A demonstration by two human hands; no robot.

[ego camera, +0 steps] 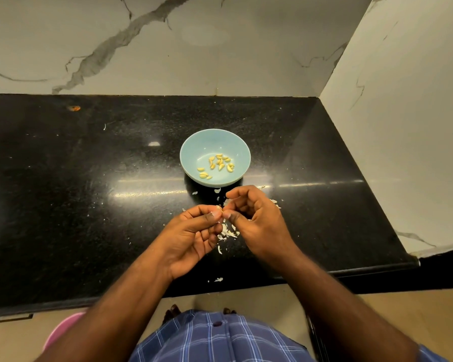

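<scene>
A clove sits clamped in the grip of left hand and right hand fingertips; bowl just beyond, peels beneath.

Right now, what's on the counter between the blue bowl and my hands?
Only a few white peel scraps on the black counter, just in front of the bowl; head view.

Blue checked shirt, dark button, bare forearms

left hand: palm up, thumb and forefinger pinched | right hand: fingers curled, thumb tip meeting left's | forearms: both angled inward
</scene>
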